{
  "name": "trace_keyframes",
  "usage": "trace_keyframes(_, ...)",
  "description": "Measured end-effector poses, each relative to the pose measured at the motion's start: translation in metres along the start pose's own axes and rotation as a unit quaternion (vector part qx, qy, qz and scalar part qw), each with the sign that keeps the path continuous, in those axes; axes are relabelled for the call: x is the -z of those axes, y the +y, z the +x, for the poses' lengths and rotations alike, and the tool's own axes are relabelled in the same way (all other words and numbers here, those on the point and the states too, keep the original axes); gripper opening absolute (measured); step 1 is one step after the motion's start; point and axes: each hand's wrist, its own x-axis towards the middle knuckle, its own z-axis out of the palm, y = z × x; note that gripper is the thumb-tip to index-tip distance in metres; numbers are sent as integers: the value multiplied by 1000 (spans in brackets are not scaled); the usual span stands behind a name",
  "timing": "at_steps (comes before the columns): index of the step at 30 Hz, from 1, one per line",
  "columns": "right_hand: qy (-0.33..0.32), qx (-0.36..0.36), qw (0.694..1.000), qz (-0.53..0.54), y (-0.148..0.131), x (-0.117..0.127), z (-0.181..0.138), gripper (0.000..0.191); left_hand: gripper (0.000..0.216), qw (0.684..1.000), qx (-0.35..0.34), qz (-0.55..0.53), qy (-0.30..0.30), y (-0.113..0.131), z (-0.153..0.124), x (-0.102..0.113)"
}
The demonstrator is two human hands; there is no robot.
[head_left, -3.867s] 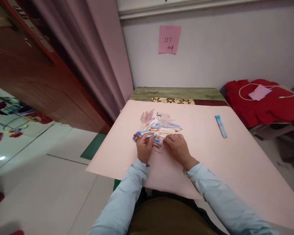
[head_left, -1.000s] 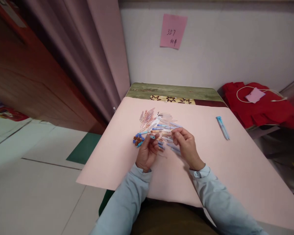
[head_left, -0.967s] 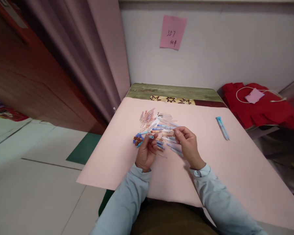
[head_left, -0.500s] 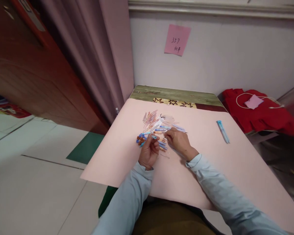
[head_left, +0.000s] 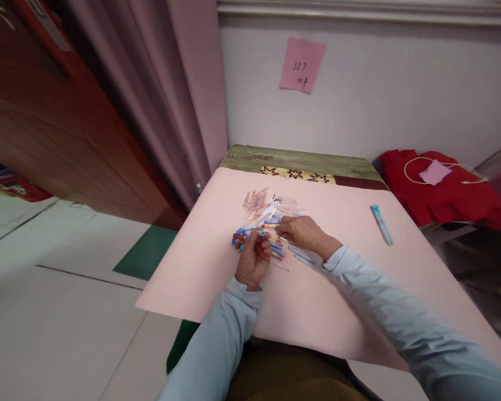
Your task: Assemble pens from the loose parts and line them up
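Left grip (head_left: 253,260) pinched a light-blue barrel (head_left: 261,234), its open end pointing rightward, toward the right grip (head_left: 303,231), bent over loose pen parts (head_left: 278,250) on the surface (head_left: 300,312); whether that one grasped anything was unclear.

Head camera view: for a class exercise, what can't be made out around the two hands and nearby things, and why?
All in the head view:
- Bare right hand: its fingers hide whatever it may hold.
- Light-blue plastic tube: the bare left hand covers its far end.
- Small blue and brown plastic pieces: too small and crowded to count.
- Reddish-brown wooden door: cut off by the left edge.
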Motion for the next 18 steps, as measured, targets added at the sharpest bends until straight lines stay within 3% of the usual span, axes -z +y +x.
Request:
trace_keyframes(5,27,-10,1000,9,1,-3,-4,20,28,1000,-7,5,12,0,1,0)
trace_keyframes(8,132,-94,983,85,-1,-6,-19,19,23,999,-11,28,24,0,1,-1)
trace_keyframes(12,279,-212,889,294,-14,-15,-37,14,10,996,-12,80,26,-4,2,-1)
trace_keyframes(15,320,-199,837,397,-29,-19,-41,15,7,994,-4,110,10,-6,3,0)
trace_keyframes(18,340,-151,815,443,-41,-17,-41,15,14,992,-6,129,-6,-8,4,0)
